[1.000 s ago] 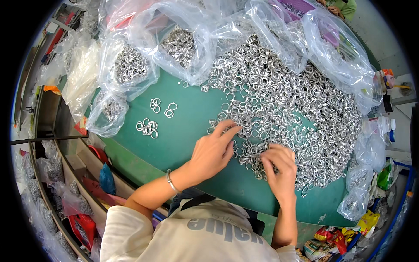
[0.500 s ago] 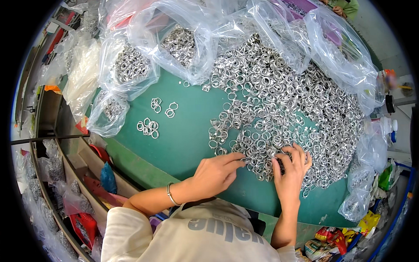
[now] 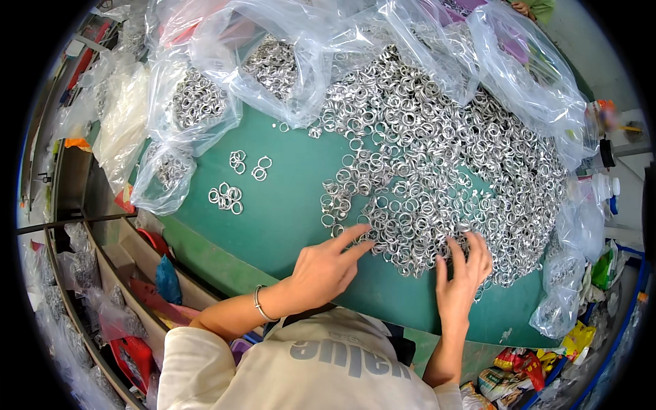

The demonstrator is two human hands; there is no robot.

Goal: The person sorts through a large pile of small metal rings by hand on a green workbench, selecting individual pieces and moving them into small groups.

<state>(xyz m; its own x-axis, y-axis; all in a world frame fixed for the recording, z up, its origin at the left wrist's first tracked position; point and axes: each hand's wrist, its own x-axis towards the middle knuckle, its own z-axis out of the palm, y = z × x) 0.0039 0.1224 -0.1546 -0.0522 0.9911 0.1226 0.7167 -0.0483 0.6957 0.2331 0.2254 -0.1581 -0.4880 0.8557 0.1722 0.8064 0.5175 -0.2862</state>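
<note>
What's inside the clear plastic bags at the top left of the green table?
Through the clear plastic bags, more silver metal rings show, like the loose pile spread on the green table. Crumpled folds and glare hide how full each bag is and anything lying underneath.

Table (image 3: 287, 219): plain green surface, no pattern. Heap of metal rings (image 3: 437, 157): shiny silver throughout. Small loose ring groups (image 3: 227, 197): same silver. Plastic bags (image 3: 205, 102): clear, with white glare. Bracelet (image 3: 259, 304) on the left wrist: silver. Person's shirt (image 3: 301, 369): cream-white with grey lettering. Packets (image 3: 581, 338) at lower right: yellow, green and red. Scrap (image 3: 167, 280) under the table's edge: blue.
</note>
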